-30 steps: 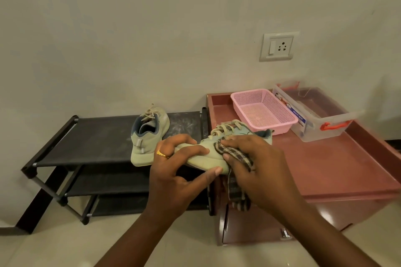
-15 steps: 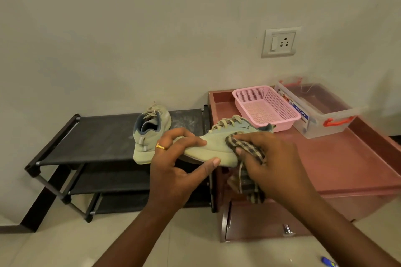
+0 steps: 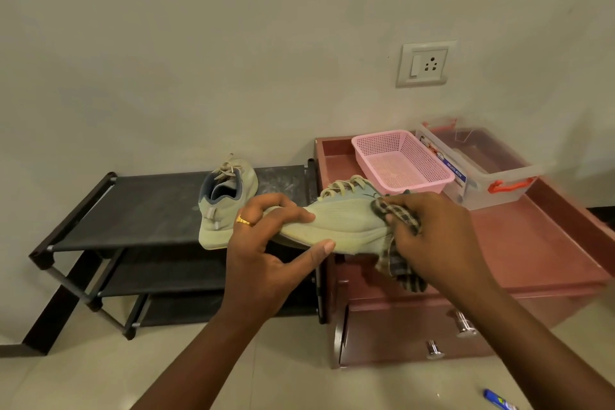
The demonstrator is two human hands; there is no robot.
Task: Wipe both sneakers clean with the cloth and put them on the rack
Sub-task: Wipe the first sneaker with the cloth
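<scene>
**One shoe on the rack, one shoe in the hands**

On the left of the picture stands a black rack [image 3: 133,210] with three shelves. One green sneaker [image 3: 226,203] sits on its top shelf, near the right end. It runs up and down in the picture. Its heel is at the bottom and its toe points up at the wall.

Just right of it, in the middle of the picture, is the left hand [image 3: 266,243]. It holds the toe end of the second sneaker [image 3: 346,223]. The fingers are bent over the top of the toe and the thumb lies flat under the sole, so the shoe is pinched between them. A gold ring is on one finger.

This shoe is up in the air, in front of the spot where the rack meets the red cabinet [image 3: 532,243]. It runs left to right. The toe points left, the heel is on the right, and the laces are on top.

At the heel, the right hand [image 3: 439,236] grips a checked cloth [image 3: 399,216] and presses it on the shoe. Its fingers are bent round the cloth, and the loose end hangs down below.

Behind, on the cabinet top, sit a pink basket [image 3: 402,160] and a clear box [image 3: 492,176] side by side. A blue pen [image 3: 499,401] lies on the floor at the bottom right.
</scene>
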